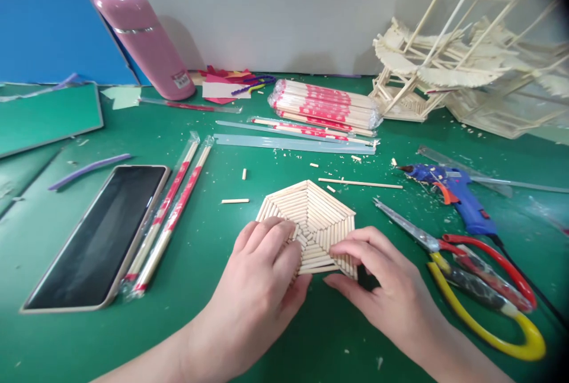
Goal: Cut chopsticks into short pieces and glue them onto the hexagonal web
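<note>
A many-sided shallow bowl of wooden sticks, laid in rings, rests on the green table between my hands. My left hand is closed over its left and near-left side, fingers curled on the inside and the thumb at the near edge. With fingers inside and thumb below the rim, my right hand grips the near right part. My fingers cover parts of the bowl on both sides. Just beyond it lies a thin loose stick. Two short stick pieces, one being the cut stick, lie to the left.
At right are pliers with red and yellow handles and a blue glue gun. A phone and wrapped chopsticks lie left. Behind stand a chopstick bundle, a pink bottle and a stick-built model.
</note>
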`<move>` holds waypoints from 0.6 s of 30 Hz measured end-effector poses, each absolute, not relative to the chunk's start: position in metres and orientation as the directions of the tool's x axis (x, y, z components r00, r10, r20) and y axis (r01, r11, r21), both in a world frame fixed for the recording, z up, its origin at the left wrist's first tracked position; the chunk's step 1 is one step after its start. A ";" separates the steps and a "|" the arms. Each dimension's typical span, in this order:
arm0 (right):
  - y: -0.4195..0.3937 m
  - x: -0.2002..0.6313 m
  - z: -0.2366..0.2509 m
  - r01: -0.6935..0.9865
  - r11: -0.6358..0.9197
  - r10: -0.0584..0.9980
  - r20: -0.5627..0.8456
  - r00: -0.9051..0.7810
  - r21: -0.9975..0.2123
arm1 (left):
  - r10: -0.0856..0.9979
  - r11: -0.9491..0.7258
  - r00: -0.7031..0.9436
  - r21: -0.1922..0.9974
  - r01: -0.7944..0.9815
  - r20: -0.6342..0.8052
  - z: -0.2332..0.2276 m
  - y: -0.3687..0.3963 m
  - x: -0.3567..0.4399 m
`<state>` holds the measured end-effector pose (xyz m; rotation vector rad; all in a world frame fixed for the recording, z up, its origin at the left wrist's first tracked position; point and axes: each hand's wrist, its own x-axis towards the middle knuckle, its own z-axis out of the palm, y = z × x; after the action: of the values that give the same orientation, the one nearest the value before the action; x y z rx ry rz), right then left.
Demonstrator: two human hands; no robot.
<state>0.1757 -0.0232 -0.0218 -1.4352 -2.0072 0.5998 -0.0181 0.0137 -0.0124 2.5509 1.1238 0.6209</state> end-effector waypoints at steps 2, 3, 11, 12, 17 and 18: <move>-0.024 0.177 -0.020 0.684 0.281 0.960 0.181 -0.215 -0.673 | 0.747 -0.660 0.606 0.417 0.625 0.275 -0.013 0.014 -0.018; -0.024 0.178 -0.019 0.685 0.269 0.963 0.171 -0.209 -0.677 | 0.745 -0.663 0.606 0.414 0.624 0.279 -0.013 0.014 -0.018; -0.025 0.180 -0.018 0.675 0.256 0.966 0.168 -0.194 -0.692 | 0.732 -0.678 0.616 0.410 0.610 0.293 -0.012 0.014 -0.019; -0.025 0.180 -0.018 0.674 0.256 0.966 0.168 -0.194 -0.693 | 0.732 -0.678 0.614 0.410 0.610 0.296 -0.013 0.014 -0.019; -0.024 0.179 -0.019 0.672 0.258 0.966 0.169 -0.197 -0.694 | 0.726 -0.686 0.611 0.394 0.612 0.316 -0.015 0.014 -0.018; -0.024 0.178 -0.019 0.671 0.260 0.965 0.171 -0.197 -0.695 | 0.724 -0.689 0.610 0.391 0.610 0.321 -0.016 0.013 -0.018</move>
<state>0.1784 -0.0241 -0.0195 -1.4774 -1.9475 0.6476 -0.0179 0.0133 -0.0155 2.5946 1.0952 0.6780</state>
